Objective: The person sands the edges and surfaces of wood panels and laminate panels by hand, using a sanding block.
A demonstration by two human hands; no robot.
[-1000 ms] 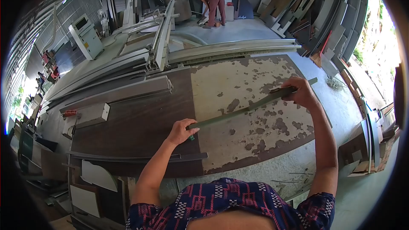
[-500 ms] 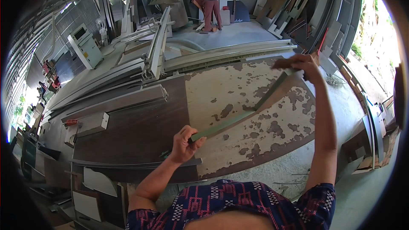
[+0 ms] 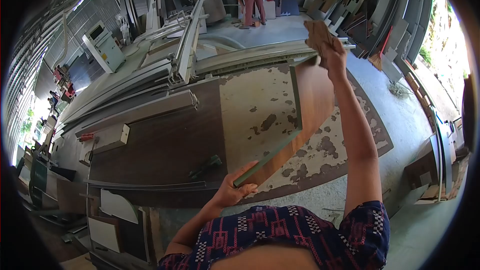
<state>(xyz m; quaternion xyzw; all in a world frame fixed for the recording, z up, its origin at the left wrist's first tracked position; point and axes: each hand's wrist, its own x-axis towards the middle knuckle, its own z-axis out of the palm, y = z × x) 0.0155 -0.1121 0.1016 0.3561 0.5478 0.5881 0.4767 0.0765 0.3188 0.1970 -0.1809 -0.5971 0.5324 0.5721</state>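
My left hand (image 3: 234,190) is closed round the near end of a bent wood-grain panel (image 3: 316,105) with a dark green edge. The panel is tilted up on its edge above the worktable (image 3: 160,142), angling away from me at a corner in its middle. At its far end, my right hand (image 3: 333,60) grips a crumpled brown rag (image 3: 317,36), which stands up past the fingers. A small dark green tool (image 3: 206,166) lies on the brown tabletop left of the panel. Peeling pale patches cover the table's right part.
Metal rails (image 3: 187,45) run behind the table. A long box-shaped beam (image 3: 140,112) and a red-handled tool (image 3: 86,137) lie at the left. A person (image 3: 250,2) bends over at the back. Boards lean along the walls, with a broom (image 3: 377,59) at right.
The panel has turned so its wood-grain face shows. My right hand has moved left and away from me, raising the rag. My left hand has shifted right and nearer my body.
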